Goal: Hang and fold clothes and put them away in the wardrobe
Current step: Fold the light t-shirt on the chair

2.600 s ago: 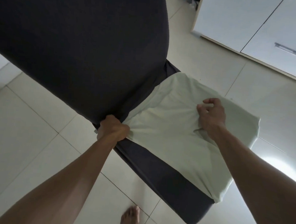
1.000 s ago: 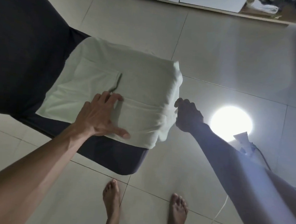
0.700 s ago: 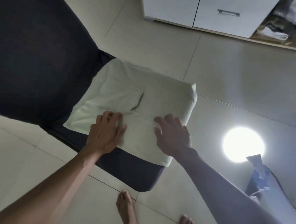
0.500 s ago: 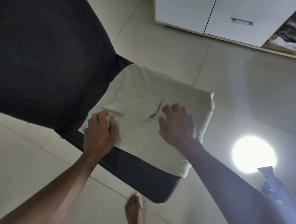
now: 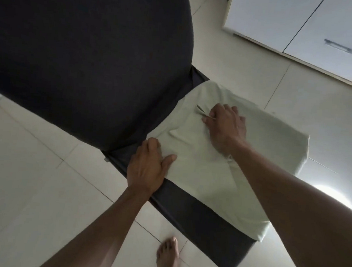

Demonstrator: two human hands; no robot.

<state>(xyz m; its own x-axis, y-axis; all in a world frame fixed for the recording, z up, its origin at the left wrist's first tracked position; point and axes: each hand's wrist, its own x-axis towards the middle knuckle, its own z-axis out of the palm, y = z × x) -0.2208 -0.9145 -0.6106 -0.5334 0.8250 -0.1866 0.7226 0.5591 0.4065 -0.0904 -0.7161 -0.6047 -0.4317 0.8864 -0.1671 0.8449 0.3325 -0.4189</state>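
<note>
Left hand: my left hand (image 5: 147, 169) lies flat at the near left edge of the pale green garment (image 5: 221, 163), fingers straight and close together, thumb spread onto the cloth.
Right hand: my right hand (image 5: 225, 126) rests on the middle of the garment, fingers curled, pinching a small raised fold.
Garment: folded and spread over the seat of the dark chair (image 5: 89, 54), one corner draping off the far edge.
Behind: white wardrobe (image 5: 303, 23), doors closed, on the tiled floor (image 5: 22, 174).
</note>
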